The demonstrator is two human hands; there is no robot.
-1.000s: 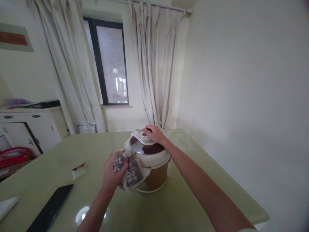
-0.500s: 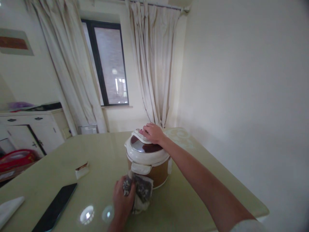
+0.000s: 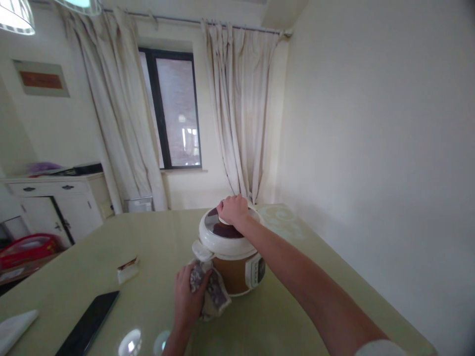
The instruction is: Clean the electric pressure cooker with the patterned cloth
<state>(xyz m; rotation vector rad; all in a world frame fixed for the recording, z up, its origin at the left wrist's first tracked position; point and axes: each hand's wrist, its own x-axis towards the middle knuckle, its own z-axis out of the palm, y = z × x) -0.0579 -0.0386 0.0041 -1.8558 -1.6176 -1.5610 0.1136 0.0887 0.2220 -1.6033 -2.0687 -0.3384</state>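
A cream and brown rice cooker (image 3: 237, 262) stands on the pale green table (image 3: 156, 242), its control panel facing right and towards me. My right hand (image 3: 232, 210) rests closed over the handle on the cooker's lid. My left hand (image 3: 187, 294) grips a patterned dark and white cloth (image 3: 211, 294) and presses it against the cooker's lower left side, just under a cream side handle.
A dark phone (image 3: 89, 324) lies near the table's front left, with a white napkin (image 3: 15, 329) beyond it and a small wrapped packet (image 3: 128, 269) further back. A white cabinet (image 3: 55, 202) and a red basket (image 3: 25, 244) stand at the left. A plain wall runs along the right.
The cloth went from the lid's rim down to the cooker's lower side with my left hand. The cooker has turned, so its control panel now shows at the right. My right hand stayed on the lid.
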